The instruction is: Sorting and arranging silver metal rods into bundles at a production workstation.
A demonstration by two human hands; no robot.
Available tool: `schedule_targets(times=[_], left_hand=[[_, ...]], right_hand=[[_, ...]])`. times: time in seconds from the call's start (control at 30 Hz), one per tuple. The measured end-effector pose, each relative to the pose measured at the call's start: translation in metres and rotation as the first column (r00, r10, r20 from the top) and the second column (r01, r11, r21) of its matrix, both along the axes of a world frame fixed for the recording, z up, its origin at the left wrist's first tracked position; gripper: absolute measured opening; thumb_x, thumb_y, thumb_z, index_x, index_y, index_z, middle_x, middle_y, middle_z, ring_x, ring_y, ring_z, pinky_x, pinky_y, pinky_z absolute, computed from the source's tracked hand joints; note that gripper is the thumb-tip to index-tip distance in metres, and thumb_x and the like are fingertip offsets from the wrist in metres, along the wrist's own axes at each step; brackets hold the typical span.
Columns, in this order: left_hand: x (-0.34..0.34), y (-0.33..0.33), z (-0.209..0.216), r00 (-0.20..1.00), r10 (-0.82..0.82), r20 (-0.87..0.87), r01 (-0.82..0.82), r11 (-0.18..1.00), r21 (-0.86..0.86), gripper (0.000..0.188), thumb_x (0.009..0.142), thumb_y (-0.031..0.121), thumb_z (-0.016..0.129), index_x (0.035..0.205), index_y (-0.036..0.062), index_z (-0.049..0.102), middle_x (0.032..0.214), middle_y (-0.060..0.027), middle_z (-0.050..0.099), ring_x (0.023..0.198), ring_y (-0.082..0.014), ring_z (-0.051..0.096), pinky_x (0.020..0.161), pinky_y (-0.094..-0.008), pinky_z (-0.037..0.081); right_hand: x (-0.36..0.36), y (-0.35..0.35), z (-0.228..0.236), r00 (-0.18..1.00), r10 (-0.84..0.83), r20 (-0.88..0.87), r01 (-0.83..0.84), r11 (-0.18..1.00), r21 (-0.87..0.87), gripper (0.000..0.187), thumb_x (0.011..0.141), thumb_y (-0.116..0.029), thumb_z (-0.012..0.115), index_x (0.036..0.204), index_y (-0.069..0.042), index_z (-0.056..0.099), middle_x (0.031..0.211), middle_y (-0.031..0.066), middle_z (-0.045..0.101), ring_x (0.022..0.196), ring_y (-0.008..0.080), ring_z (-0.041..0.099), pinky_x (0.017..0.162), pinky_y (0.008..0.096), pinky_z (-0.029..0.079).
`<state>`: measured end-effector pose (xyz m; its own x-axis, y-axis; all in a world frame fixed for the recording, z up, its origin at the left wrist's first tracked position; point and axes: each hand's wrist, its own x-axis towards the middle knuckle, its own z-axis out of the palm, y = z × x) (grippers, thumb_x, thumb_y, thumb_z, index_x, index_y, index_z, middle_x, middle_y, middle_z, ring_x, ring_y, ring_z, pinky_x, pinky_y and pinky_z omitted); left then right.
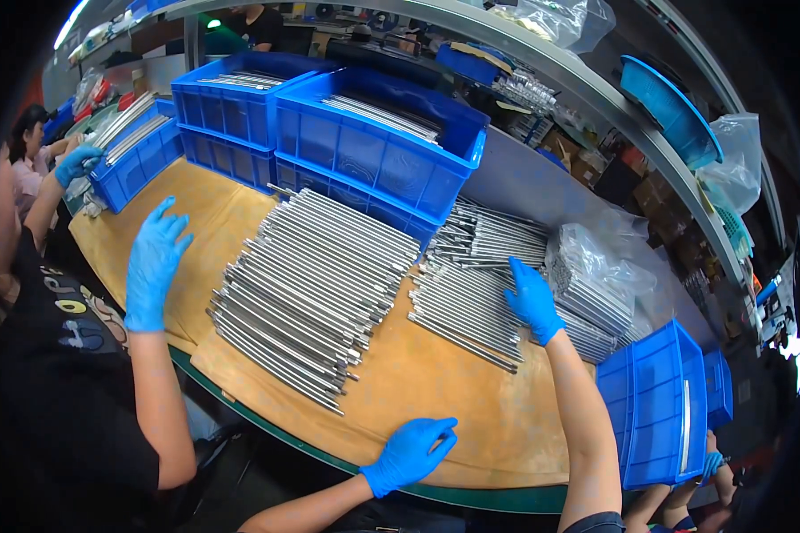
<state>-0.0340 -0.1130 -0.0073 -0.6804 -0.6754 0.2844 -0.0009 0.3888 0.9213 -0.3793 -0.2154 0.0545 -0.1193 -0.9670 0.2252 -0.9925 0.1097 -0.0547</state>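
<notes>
My left hand (pixel 412 455), in a blue glove, hovers over the near edge of the table with its fingers apart and nothing in them. My right hand (pixel 535 300), gloved alike, reaches over a smaller group of metal rods (pixel 467 306), fingers spread at their right ends; whether it touches them I cannot tell. Left of that group lies a wide row of silver metal rods (pixel 307 284), side by side. Behind my right hand, more rods (pixel 507 238) are piled, and bundles of rods (pixel 591 293) lie partly under clear plastic.
Stacked blue crates (pixel 364 147) holding rods line the back of the table. Another blue crate (pixel 653 404) stands at the right edge. At left, a co-worker's gloved hand (pixel 156 266) is raised over the brown table cover (pixel 213 200). A metal shelf frame (pixel 587 84) runs overhead.
</notes>
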Motion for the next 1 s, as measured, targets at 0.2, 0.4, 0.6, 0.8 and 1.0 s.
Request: schedule_targets(times=[0.2, 0.4, 0.6, 0.8, 1.0], left_hand=[[0.003, -0.003, 0.001, 0.998, -0.048, 0.044, 0.046, 0.997, 0.057, 0.026, 0.084, 0.019, 0.059, 0.104, 0.0034, 0.062, 0.089, -0.0125, 0.064, 0.082, -0.0288, 0.062, 0.07, -0.0363, 0.048], [0.004, -0.007, 0.008, 0.987, -0.11, 0.114, 0.103, 0.993, 0.064, 0.026, 0.086, 0.016, 0.057, 0.109, 0.0032, 0.058, 0.096, -0.0133, 0.062, 0.084, -0.0273, 0.061, 0.071, -0.0355, 0.049], [-0.004, -0.006, 0.02, 0.994, -0.042, 0.101, 0.037, 0.998, 0.055, 0.025, 0.083, 0.012, 0.061, 0.107, 0.0039, 0.061, 0.092, -0.011, 0.065, 0.084, -0.0275, 0.062, 0.072, -0.0341, 0.049], [-0.005, -0.004, 0.018, 0.994, 0.026, 0.103, -0.034, 0.997, 0.076, 0.023, 0.084, 0.012, 0.059, 0.106, 0.0031, 0.061, 0.093, -0.0122, 0.065, 0.085, -0.0268, 0.062, 0.076, -0.0346, 0.049], [-0.01, -0.007, 0.02, 0.993, -0.01, 0.115, -0.003, 0.995, 0.105, 0.027, 0.081, 0.008, 0.063, 0.108, 0.0041, 0.061, 0.094, -0.0076, 0.067, 0.087, -0.0238, 0.063, 0.077, -0.0323, 0.049]], right_hand=[[-0.008, -0.051, 0.024, 0.985, 0.09, -0.147, -0.079, 0.994, 0.078, 0.096, 0.065, -0.032, 0.075, 0.141, -0.002, 0.023, 0.142, 0.024, 0.027, 0.128, 0.0379, 0.032, 0.105, 0.0418, 0.03], [-0.026, -0.087, 0.022, 0.987, 0.112, -0.114, -0.096, 0.985, 0.143, 0.109, 0.058, -0.042, 0.078, 0.142, -0.003, 0.02, 0.146, 0.0232, 0.019, 0.133, 0.0374, 0.024, 0.108, 0.0448, 0.025], [-0.054, -0.105, 0.013, 0.987, 0.161, -0.001, -0.159, 0.977, 0.144, 0.11, 0.058, -0.049, 0.076, 0.142, -0.004, 0.021, 0.145, 0.0217, 0.021, 0.133, 0.0367, 0.025, 0.108, 0.0476, 0.025], [-0.039, -0.108, 0.023, 0.987, 0.144, 0.078, -0.154, 0.976, 0.152, 0.103, 0.058, -0.048, 0.077, 0.139, -0.004, 0.03, 0.139, 0.0216, 0.032, 0.127, 0.0354, 0.034, 0.105, 0.0414, 0.031], [-0.047, -0.109, 0.04, 0.982, 0.182, 0.043, -0.187, 0.954, 0.233, 0.089, 0.06, -0.042, 0.076, 0.133, -0.005, 0.042, 0.129, 0.0192, 0.044, 0.118, 0.0326, 0.045, 0.099, 0.0407, 0.04]])
